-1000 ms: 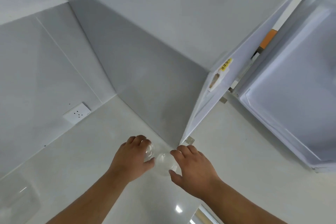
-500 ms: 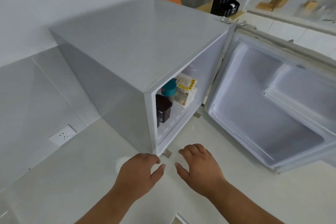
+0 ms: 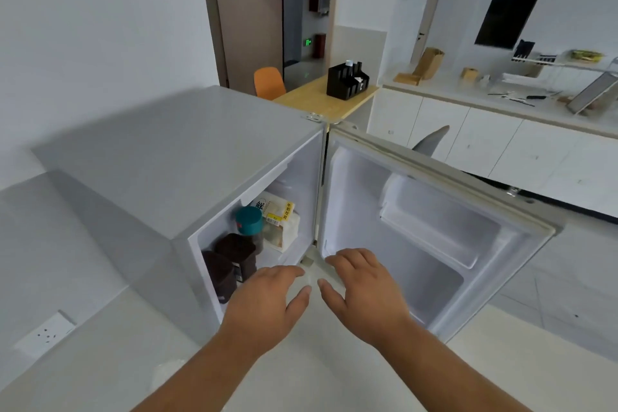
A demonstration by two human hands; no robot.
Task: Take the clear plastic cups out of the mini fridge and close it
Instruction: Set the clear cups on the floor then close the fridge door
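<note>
Now both bare hands hang in front of the small grey mini fridge (image 3: 160,157), whose white-lined door (image 3: 434,238) stands swung fully out to the right. The left hand (image 3: 267,304) is palm down with fingers loosely spread, its grip wide and holding nothing; the right hand (image 3: 364,291) is the same, slack and empty, just before the door's lower inner corner. The two thumbs nearly meet, which suggests the hands are between jobs rather than reaching for anything in particular.

No clear plastic cups show inside the cabinet. What remains there is a teal-lidded jar (image 3: 249,221), two dark brown containers (image 3: 230,264) and a pale carton with a yellow label (image 3: 277,214). A faint translucent blur on the pale floor (image 3: 334,371) near the left forearm, low in the head view, may be a cup, but I cannot tell for certain.

If the cups are indeed out, what is left is closing up, and the right hand sits well placed for pushing the door shut.
</note>
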